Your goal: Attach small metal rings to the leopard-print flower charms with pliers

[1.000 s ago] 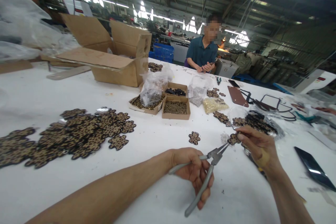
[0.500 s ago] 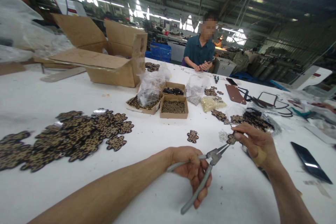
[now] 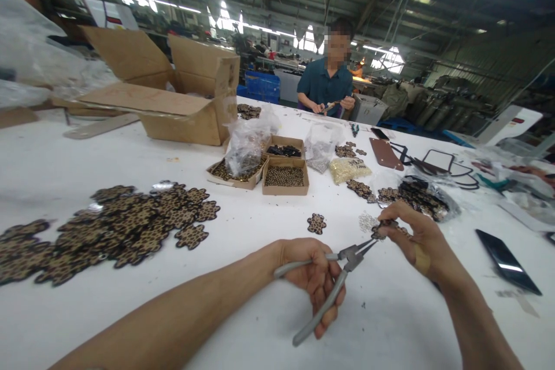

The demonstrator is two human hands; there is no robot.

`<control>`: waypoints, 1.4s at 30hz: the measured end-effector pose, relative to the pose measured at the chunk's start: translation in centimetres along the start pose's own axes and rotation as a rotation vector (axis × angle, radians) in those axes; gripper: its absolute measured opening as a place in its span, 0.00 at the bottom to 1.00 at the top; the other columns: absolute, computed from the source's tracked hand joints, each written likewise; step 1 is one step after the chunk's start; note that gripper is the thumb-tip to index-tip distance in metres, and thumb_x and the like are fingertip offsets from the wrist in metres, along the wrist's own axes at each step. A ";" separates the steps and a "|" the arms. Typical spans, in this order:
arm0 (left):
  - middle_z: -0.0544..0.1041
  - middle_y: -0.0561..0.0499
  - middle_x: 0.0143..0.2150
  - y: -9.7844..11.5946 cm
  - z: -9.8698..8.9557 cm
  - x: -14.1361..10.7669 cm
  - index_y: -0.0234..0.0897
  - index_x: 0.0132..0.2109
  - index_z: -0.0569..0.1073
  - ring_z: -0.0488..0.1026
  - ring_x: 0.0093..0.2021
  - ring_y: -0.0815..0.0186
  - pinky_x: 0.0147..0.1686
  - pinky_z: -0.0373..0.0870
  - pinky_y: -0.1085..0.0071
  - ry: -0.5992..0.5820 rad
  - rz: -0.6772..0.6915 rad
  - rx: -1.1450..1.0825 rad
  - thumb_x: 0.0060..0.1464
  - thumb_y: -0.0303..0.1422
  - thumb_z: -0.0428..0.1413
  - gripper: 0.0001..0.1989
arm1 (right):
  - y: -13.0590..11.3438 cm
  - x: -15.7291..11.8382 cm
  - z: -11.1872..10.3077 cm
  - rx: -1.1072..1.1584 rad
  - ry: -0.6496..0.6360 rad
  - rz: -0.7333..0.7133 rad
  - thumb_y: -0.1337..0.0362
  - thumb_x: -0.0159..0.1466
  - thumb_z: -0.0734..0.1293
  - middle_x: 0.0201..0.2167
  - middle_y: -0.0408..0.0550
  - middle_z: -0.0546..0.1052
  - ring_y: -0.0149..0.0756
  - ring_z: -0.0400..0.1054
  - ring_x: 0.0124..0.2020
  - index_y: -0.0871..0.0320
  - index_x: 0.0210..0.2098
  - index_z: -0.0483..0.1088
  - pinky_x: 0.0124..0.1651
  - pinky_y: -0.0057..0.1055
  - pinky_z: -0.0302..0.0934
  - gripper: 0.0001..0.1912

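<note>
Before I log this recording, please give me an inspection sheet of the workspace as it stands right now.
Surface: white table, with small specks scattered on it.
Job's things: grey-handled pliers, jaws parted slightly, tips at a leopard-print piece; contact is too small to judge.
Clutter: heap of leopard-print pieces at left, small cardboard box of studs, open carton, dark flat device at right.
Hands: left hand holds the pliers; right hand pinches the piece.
Cables: nothing seen.
Surroundings: co-worker across the table, blue bin beyond.
</note>
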State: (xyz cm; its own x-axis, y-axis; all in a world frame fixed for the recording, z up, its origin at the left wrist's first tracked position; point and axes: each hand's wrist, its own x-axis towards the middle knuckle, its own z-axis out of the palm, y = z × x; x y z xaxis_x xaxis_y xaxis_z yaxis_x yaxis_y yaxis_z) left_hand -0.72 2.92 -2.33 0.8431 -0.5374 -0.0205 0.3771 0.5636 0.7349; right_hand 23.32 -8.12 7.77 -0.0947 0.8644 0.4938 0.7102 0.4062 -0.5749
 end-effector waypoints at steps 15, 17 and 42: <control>0.81 0.34 0.36 1.4 1.5 -0.5 0.28 0.41 0.76 0.81 0.37 0.41 0.38 0.74 0.37 0.085 -0.243 0.056 0.40 0.26 0.49 0.19 | -2.1 -0.4 -0.8 -0.124 -0.375 -0.072 0.69 0.67 0.62 0.35 0.47 0.76 0.41 0.68 0.38 0.52 0.36 0.71 0.41 0.37 0.62 0.07; 0.81 0.35 0.35 1.5 1.8 -0.6 0.28 0.41 0.75 0.81 0.36 0.42 0.37 0.75 0.38 0.116 -0.239 0.070 0.39 0.26 0.49 0.19 | -2.2 -0.4 -1.0 -0.130 -0.354 -0.079 0.69 0.67 0.63 0.35 0.47 0.76 0.42 0.68 0.39 0.52 0.36 0.71 0.41 0.37 0.62 0.07; 0.78 0.34 0.41 5.3 11.5 0.8 0.34 0.36 0.73 0.77 0.37 0.54 0.28 0.69 0.68 1.408 -0.508 1.358 0.48 0.30 0.52 0.09 | 0.7 0.3 1.4 0.388 0.352 0.170 0.59 0.60 0.74 0.48 0.55 0.77 0.50 0.69 0.53 0.55 0.37 0.77 0.54 0.46 0.66 0.08</control>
State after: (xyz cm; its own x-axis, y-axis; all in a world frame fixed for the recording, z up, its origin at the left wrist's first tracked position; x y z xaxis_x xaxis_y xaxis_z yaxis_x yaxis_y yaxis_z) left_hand -2.46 -1.75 9.36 0.6807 0.6823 -0.2667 0.7204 -0.5571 0.4132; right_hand 22.75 -7.17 6.60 0.2854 0.8031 0.5230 0.3794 0.4064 -0.8312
